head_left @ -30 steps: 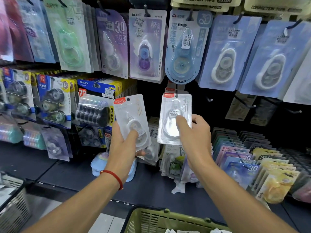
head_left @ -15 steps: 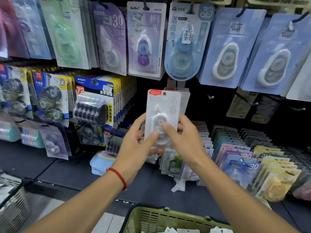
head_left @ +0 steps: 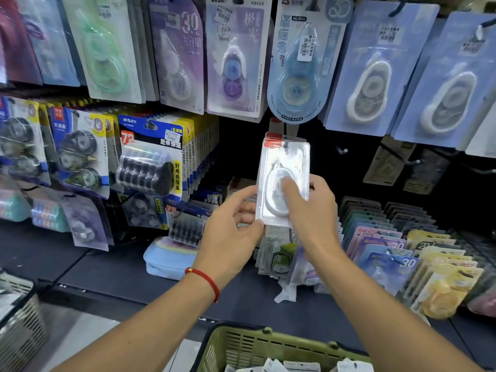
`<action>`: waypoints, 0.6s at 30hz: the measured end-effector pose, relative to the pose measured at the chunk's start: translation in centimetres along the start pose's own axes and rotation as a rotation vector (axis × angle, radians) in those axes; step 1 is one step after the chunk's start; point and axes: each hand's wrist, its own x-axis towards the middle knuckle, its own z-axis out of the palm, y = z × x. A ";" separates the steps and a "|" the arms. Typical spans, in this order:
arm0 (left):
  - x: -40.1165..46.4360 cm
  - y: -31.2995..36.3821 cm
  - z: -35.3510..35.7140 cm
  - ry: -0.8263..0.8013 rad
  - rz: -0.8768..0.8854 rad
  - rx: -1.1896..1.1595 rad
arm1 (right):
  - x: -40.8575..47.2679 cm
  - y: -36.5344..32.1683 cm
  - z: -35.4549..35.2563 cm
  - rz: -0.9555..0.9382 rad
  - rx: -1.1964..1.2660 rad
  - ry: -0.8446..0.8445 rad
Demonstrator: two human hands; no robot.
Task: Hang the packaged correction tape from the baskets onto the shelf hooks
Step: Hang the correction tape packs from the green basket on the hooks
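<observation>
fig.: pack upright at frame centre, long axis vertical, red top w/ hang hole just below hook, which lies up-right. r hand grips its lower right; l hand pinches lower left edge.

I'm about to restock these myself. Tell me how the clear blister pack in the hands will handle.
The clear blister pack probably feels light: the right hand steadies it with fingertips alone. Its glossy plastic may be slippery. It stands upright without sagging, so likely fairly stiff, though the left hand pinching its lower edge suggests thin, flexible margins.
</observation>
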 end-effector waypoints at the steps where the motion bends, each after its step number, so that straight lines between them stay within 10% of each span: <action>1: 0.1 0.0 -0.3 0.017 0.030 0.121 | 0.0 0.2 0.0 -0.011 -0.076 0.003; 7: 1.5 0.2 -5.2 0.374 0.236 0.982 | -0.4 3.4 0.1 -0.754 -0.923 -0.012; 18: 2.3 -3.0 -8.6 0.240 0.093 1.058 | 8.9 5.5 5.4 -0.412 -1.231 -0.220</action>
